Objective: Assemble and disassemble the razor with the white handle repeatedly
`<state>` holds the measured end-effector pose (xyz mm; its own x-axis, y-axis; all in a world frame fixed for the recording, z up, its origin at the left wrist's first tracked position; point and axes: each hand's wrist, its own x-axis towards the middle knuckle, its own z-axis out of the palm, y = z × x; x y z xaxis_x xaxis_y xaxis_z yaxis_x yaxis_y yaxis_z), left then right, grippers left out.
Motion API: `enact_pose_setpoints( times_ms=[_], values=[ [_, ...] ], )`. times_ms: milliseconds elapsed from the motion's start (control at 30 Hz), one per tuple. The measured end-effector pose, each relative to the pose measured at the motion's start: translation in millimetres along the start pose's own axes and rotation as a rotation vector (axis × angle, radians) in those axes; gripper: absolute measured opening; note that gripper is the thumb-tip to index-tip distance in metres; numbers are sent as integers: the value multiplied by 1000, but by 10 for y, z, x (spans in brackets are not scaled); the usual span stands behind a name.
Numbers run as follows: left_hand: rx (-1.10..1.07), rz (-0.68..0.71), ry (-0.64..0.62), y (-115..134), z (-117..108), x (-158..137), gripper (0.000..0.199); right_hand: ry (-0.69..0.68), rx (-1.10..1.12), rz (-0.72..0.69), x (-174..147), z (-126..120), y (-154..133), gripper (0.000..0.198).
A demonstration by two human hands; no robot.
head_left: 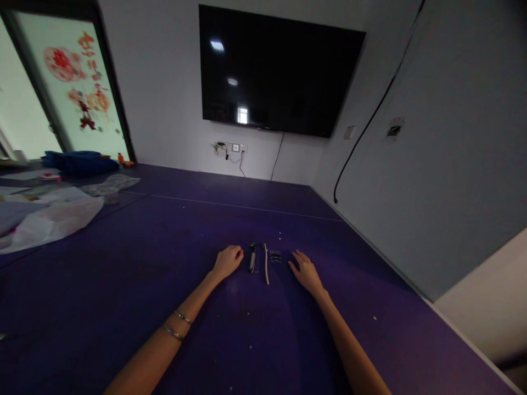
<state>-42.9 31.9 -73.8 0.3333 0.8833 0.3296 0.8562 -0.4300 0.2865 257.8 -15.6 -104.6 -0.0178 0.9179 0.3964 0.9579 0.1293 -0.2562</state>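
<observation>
My left hand (pixel 229 261) rests on the purple tabletop, its fingers curled in and closed, with nothing seen in it. Just right of it lies a slim black and silver tool (pixel 252 259), perhaps a razor, though its kind is too small to tell. Beside that is a long, thin, slightly curved whitish stick (pixel 267 266) with a darker upper end. A small clear packet with dark contents (pixel 275 256) lies to the right of the stick. Further right, my right hand (pixel 306 271) lies palm down, fingers apart, touching only the table.
The purple table (pixel 164 307) reaches to the wall, where a large television (pixel 280 71) hangs above sockets. White plastic sheeting (pixel 57 219), papers and a blue cloth bundle (pixel 80 163) lie at the left. A black cable (pixel 370 118) hangs down the right wall.
</observation>
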Motion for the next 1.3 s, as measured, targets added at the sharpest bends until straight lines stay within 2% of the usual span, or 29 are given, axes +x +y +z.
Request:
enact_pose_setpoints(
  times_ms=[167, 333, 1300],
  values=[
    [110, -10, 55, -273, 19, 10, 34, -61, -36, 34, -62, 21, -2, 45],
    [185, -77, -38, -412, 135, 6, 45, -74, -47, 25, -60, 31, 0, 44],
    [137, -77, -24, -469, 151, 25, 44, -78, -50, 39, -74, -10, -45, 43]
  ],
)
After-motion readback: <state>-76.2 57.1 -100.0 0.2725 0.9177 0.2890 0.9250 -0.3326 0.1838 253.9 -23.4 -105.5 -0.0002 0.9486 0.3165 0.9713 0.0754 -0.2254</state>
